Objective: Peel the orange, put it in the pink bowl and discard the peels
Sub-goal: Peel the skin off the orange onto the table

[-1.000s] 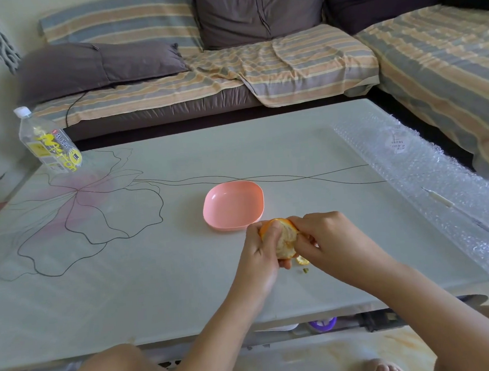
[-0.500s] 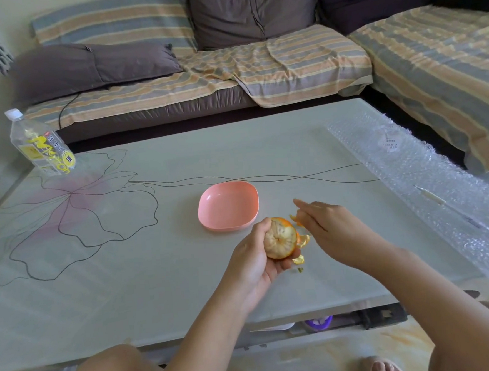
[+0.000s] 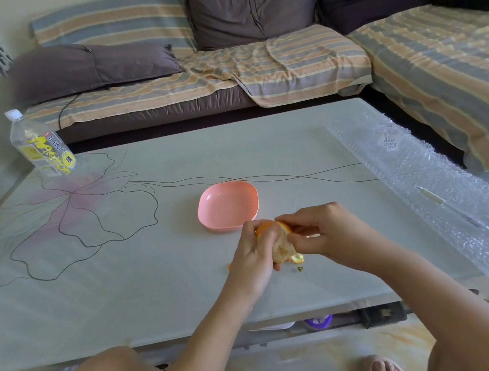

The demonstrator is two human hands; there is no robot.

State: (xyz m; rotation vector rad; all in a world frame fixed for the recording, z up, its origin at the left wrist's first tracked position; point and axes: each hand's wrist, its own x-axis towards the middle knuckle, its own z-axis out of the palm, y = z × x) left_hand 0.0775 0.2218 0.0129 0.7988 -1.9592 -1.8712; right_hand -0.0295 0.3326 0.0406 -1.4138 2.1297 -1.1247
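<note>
From my seat I see both hands meeting over the near middle of the counter (image 3: 187,290). The left hand (image 3: 253,260) has its grip wrapped round the orange (image 3: 280,242), fingers curled over its far side, and holds it just above the surface. The fruit is partly bare: pale flesh faces me, and orange skin covers the top. The right hand (image 3: 330,234) has its grip narrow, fingers curled, pinching the orange at that skinned upper edge.

A curl of peel (image 3: 297,259) shows just below the fruit, and I cannot tell whether it hangs from the fruit or lies on the counter. A small green bit (image 3: 300,269) lies beside it. The pink bowl (image 3: 227,206) sits just beyond the hands with nothing in it.

A plastic bottle (image 3: 42,147) stands at the far left corner, and a sheet of bubble wrap (image 3: 428,178) lies along the right edge.
</note>
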